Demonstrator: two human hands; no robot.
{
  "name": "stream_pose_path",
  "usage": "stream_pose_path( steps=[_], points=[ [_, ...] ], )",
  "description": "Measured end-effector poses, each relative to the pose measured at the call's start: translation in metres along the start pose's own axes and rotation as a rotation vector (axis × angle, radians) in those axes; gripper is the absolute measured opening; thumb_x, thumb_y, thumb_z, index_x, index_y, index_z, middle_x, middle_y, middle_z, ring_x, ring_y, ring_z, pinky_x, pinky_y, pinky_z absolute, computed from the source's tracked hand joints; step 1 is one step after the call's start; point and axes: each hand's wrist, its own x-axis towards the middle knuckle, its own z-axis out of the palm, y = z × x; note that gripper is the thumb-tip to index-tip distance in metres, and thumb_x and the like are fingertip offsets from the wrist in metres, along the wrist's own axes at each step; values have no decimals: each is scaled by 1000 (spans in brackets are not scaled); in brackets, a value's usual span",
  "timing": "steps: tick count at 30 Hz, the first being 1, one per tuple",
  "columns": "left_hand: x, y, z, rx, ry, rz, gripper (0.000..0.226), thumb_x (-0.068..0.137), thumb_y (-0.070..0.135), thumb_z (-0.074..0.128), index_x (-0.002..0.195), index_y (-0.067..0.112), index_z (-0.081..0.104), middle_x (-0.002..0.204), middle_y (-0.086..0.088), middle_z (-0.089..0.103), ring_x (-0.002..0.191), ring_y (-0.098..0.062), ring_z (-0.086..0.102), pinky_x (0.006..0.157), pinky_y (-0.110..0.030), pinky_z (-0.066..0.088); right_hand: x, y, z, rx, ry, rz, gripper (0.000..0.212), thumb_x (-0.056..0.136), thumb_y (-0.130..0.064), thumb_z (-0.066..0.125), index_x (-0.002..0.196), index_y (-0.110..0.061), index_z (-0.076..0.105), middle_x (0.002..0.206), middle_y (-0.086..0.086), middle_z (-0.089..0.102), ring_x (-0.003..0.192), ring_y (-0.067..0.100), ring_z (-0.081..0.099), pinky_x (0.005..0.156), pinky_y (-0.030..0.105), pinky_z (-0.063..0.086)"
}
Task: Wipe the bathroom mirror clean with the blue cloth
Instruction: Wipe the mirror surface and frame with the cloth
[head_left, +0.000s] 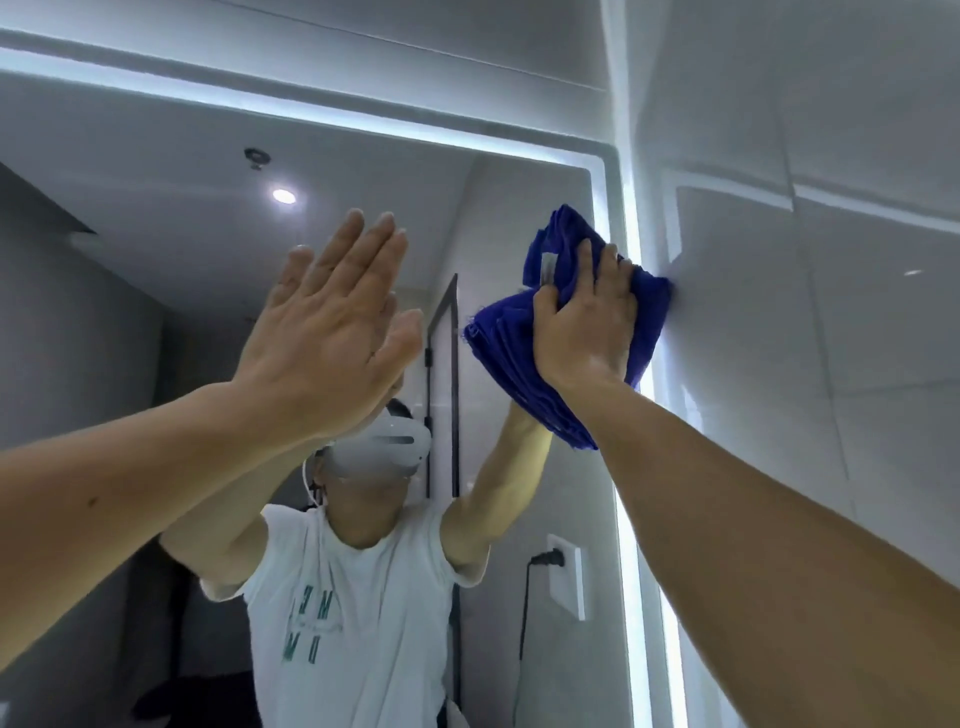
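Right hand: up high, the right hand (587, 322) has its fingers curled over the blue cloth (498, 338), thumb hooked round the near edge, gripping it tight.
Blue cloth: bunched and folded in thick layers, it's pressed against the bathroom mirror (208, 156) near the top right corner. Its far edge reaches across the lit strip and touches the tiled wall (831, 312); a loose tail hangs below the wrist.
Left hand: the left hand (322, 332) is fully open, fingers straight and close together, palm facing the glass. The fingertips meet their own reflection, so it looks flat on the mirror, holding nothing.
Arms: both forearms reach up and forward from the bottom corners, left arm well apart from the cloth.
Mirror edge: a bright light strip (631, 519) runs along the top and down the right side, rounded at the corner just above the cloth.
Side wall: pale glossy tiles meet the mirror's right edge.
Reflection: there's the person in a white T-shirt (353, 613) with a white headset (395, 447), arms raised.
Reflected room: a round ceiling light (284, 196) glows upper left, a dark door frame (454, 364) stands behind, and a white wall socket (569, 577) with a black plug (545, 560) in it sits lower right.
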Motion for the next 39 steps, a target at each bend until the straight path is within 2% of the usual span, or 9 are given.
stream_pose_path(
  steps=[3, 8, 14, 16, 20, 25, 29, 34, 39],
  points=[
    [-14, 4, 12, 1, -26, 3, 70, 96, 53, 9, 157, 20, 1, 165, 5, -9, 148, -7, -18, 122, -43, -4, -36, 10, -1, 16, 18, 2, 61, 101, -43, 28, 155, -16, 21, 162, 8, 20, 150, 29, 11, 122, 40, 9],
    [-44, 19, 25, -38, -75, -13, 70, 96, 55, 3, 156, 21, -1, 164, 4, -9, 149, -8, -17, 123, -45, 0, -90, 25, -4, 63, 16, 4, 62, 99, -46, 26, 155, -19, 24, 162, 6, 22, 150, 28, 13, 122, 41, 14],
    [-94, 45, 35, -78, -157, -8, 66, 99, 51, 12, 156, 21, -4, 163, 7, -13, 147, -5, -21, 121, -37, -11, -152, 49, -2, 111, 13, 29, 58, 102, -41, 37, 154, -19, 26, 162, 4, 21, 151, 25, 12, 122, 34, 8],
    [-107, 53, 38, -88, -183, -11, 66, 99, 49, 15, 156, 21, -5, 163, 6, -13, 147, -6, -21, 122, -39, -10, -167, 55, 0, 95, 20, 36, 58, 102, -40, 39, 154, -18, 28, 162, 5, 22, 150, 26, 13, 122, 35, 9],
    [-133, 69, 40, -128, -198, -51, 66, 99, 46, 18, 156, 19, -3, 164, 4, -9, 149, -8, -16, 122, -41, -6, -205, 69, 2, 102, 16, 12, 57, 102, -40, 39, 153, -16, 30, 161, 8, 25, 150, 28, 16, 122, 38, 12],
    [-167, 88, 42, -115, -219, -1, 67, 98, 44, 18, 156, 14, 4, 165, -2, 0, 151, -16, -6, 122, -44, -3, -264, 92, 3, 122, -10, -12, 60, 103, -48, 28, 153, -15, 30, 161, 10, 25, 149, 30, 18, 122, 32, 7],
    [-191, 107, 48, -111, -222, 26, 67, 98, 40, 25, 156, 10, 11, 165, -6, 8, 152, -21, 2, 122, -40, -5, -308, 111, 3, 130, -66, -49, 59, 103, -45, 34, 153, -15, 28, 161, 11, 24, 149, 33, 17, 122, 38, 10],
    [-219, 123, 50, -87, -257, 36, 67, 97, 40, 26, 155, 8, 16, 164, -9, 11, 152, -25, 6, 122, -41, -3, -364, 138, 1, 137, -119, -132, 58, 100, -39, 42, 152, -15, 31, 159, 13, 25, 148, 36, 19, 119, 50, 21],
    [-229, 118, 42, -130, -229, 18, 67, 98, 41, 24, 155, 8, 16, 164, -10, 12, 151, -25, 6, 123, -46, 0, -399, 153, 2, 121, -118, -196, 59, 103, -47, 31, 155, -20, 24, 159, 8, 21, 149, 32, 15, 120, 49, 19]
  ],
)
